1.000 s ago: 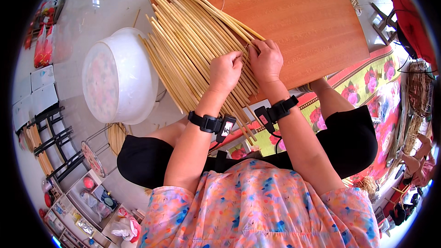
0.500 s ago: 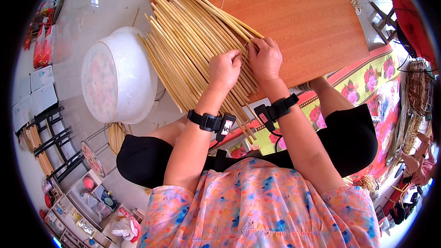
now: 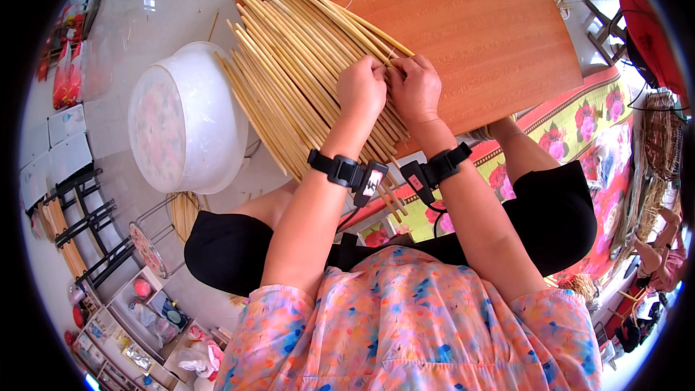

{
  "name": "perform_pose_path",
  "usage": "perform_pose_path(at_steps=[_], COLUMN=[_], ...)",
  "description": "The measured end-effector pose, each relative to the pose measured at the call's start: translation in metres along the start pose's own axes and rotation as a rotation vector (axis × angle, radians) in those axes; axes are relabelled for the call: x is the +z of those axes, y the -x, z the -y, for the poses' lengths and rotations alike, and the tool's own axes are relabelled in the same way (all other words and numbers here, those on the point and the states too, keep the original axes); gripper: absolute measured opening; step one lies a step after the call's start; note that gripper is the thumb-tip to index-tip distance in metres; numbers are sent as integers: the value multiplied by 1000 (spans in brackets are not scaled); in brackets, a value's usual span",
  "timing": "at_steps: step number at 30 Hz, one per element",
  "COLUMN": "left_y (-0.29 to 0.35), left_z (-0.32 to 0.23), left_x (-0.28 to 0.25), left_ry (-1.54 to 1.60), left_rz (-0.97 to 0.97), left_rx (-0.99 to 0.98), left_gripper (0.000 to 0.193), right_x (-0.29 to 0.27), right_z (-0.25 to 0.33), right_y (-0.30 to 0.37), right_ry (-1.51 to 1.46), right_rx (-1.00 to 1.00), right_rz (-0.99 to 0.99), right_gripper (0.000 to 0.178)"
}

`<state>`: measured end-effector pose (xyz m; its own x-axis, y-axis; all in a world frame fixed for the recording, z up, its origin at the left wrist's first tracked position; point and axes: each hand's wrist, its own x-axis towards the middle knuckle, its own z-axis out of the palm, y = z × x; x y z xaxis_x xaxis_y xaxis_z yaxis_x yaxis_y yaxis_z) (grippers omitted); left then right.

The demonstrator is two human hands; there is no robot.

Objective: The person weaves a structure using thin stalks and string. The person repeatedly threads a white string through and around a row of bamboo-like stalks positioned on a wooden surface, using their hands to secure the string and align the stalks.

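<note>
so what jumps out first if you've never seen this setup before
A fan of long pale yellow cane sticks spreads across the orange-brown wooden tabletop, with the left hand and right hand pressed together on it, fingers curled among the sticks. Left of the sticks sits a big round white plastic basin.

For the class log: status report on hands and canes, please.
Left hand and right hand side by side, fingers pressed on cane bundle. Bundle fanned over wooden table. White basin beside, apart.
</note>
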<state>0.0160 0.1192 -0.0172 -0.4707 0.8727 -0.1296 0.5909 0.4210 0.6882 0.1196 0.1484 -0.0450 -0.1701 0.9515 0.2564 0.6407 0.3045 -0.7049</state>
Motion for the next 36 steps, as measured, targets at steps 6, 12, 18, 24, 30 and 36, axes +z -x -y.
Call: perform_pose_path(at_steps=[6,12,18,24,30,36], left_y=[-22,-33,-52,-63,-61,-81], left_z=[-5,-22,-34,-31,-36,-42], left_x=[6,-21,-24,-9,7,-5], left_ry=[-80,-238,-547,-471,-308,69], left_rz=[4,57,308,211,52,109], left_rx=[-26,201,403,372,499,424], left_gripper=[16,14,13,14,11,13], right_x=[3,2,3,3,6,3], right_z=[4,3,2,2,-3,4], right_y=[-1,4,2,0,2,2], right_ry=[-29,-14,-25,-64,-61,-44], right_rx=[4,-21,-40,-43,-65,-33], right_rz=[-30,-63,-87,-114,-102,-94], right_gripper=[9,11,11,12,13,12])
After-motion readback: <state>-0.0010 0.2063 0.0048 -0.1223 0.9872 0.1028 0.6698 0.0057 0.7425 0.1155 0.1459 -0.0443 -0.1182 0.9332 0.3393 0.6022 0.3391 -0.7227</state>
